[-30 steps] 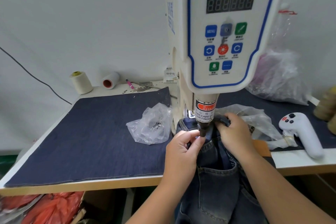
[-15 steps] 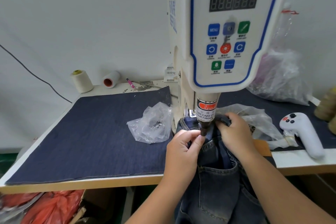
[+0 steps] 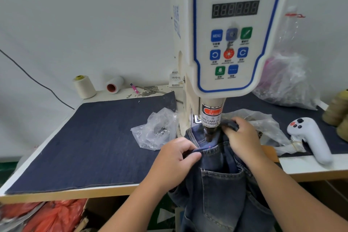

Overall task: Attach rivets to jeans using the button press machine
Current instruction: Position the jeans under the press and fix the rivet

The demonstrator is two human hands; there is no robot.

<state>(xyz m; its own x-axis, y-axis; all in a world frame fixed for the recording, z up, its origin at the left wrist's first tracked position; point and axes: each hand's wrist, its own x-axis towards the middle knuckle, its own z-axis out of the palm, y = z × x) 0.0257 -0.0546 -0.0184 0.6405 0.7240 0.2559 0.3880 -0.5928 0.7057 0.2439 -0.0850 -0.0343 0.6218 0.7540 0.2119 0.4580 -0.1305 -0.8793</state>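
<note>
Since 1 s ago the left hand (image 3: 176, 158) has slid down and left, away from the punch (image 3: 209, 134), w/ fingers now curled, pinching the denim edge. Right hand (image 3: 240, 136) stays gripping a fold of the jeans (image 3: 220, 181) just right of the punch. Jeans lie under the machine (image 3: 231, 30) head, waistband area at the punch tip, rest hanging off the table (image 3: 56, 193) front. A red dot shows on the denim below the punch. Clear bag (image 3: 157, 130) w/ metal bits sits left of the machine on the blue mat (image 3: 94, 137). White controller (image 3: 310, 137) lies at right; two thread cones at back left.
</note>
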